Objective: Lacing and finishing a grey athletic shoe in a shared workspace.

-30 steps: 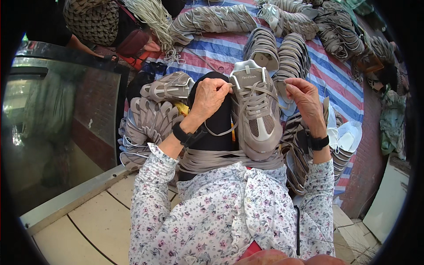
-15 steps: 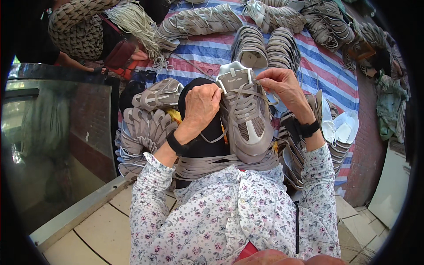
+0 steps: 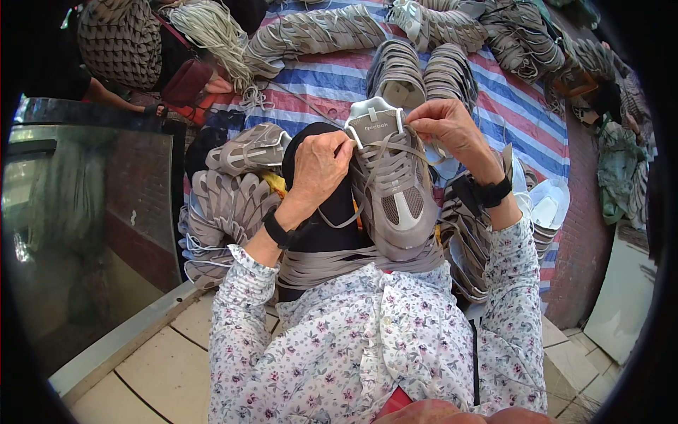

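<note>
A grey-brown shoe upper with white trim rests on my lap, toe toward me. A flat taupe shoelace criss-crosses its front, with a loose loop hanging at the left. My left hand is closed, thumb and finger pinching the white-trimmed edge at the upper left of the opening; its other fingers are curled. On the opposite side, my right hand pinches the shoelace near the top eyelets. The exact contact under both sets of fingertips is partly hidden. A bundle of taupe laces lies across my lap.
Nested shoe uppers are stacked at my left, with another laced upper above them. More uppers stand by my right. Rows of uppers lie on a striped sheet. Another person's hand shows at the far left.
My right hand has shifted slightly up and left, still pinching by the top eyelets. The left hand and the shoe upper are nearly unmoved. The view has shifted a little.
</note>
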### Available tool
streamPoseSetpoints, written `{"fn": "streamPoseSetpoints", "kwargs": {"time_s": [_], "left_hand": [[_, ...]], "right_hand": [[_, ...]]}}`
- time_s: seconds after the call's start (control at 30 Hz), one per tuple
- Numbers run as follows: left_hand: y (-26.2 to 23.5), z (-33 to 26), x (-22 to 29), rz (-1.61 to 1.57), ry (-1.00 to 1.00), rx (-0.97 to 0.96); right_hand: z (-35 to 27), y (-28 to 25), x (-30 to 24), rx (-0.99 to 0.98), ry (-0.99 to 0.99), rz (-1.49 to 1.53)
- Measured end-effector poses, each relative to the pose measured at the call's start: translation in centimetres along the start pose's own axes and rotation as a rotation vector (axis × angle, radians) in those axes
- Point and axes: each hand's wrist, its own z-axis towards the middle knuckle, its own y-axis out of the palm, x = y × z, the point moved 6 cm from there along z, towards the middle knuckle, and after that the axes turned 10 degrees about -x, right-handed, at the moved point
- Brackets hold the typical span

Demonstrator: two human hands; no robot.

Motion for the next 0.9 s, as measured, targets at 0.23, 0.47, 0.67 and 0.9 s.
{"fn": "streamPoseSetpoints", "kwargs": {"time_s": [0.23, 0.47, 0.67, 0.9], "left_hand": [[0.1, 0.1, -0.5, 0.070, 0.097, -0.038], [-0.2, -0.6, -1.8, -0.491, -0.242, -0.273], [0.3, 0.3, -1.5, -0.446, -0.333, -0.301], [0.9, 0.9, -2.5, -0.463, -0.370, -0.368]], "right_hand": [[1.0, 1.5, -1.3, 0.085, -0.142, -0.444], [-0.1, 4.6, -6.2, 0.089, -0.492, -0.786], [3.0, 7.2, -3.6, -0.134, -0.385, -0.762], [4.8, 7.8, -2.9, -0.232, -0.210, -0.771]]}}
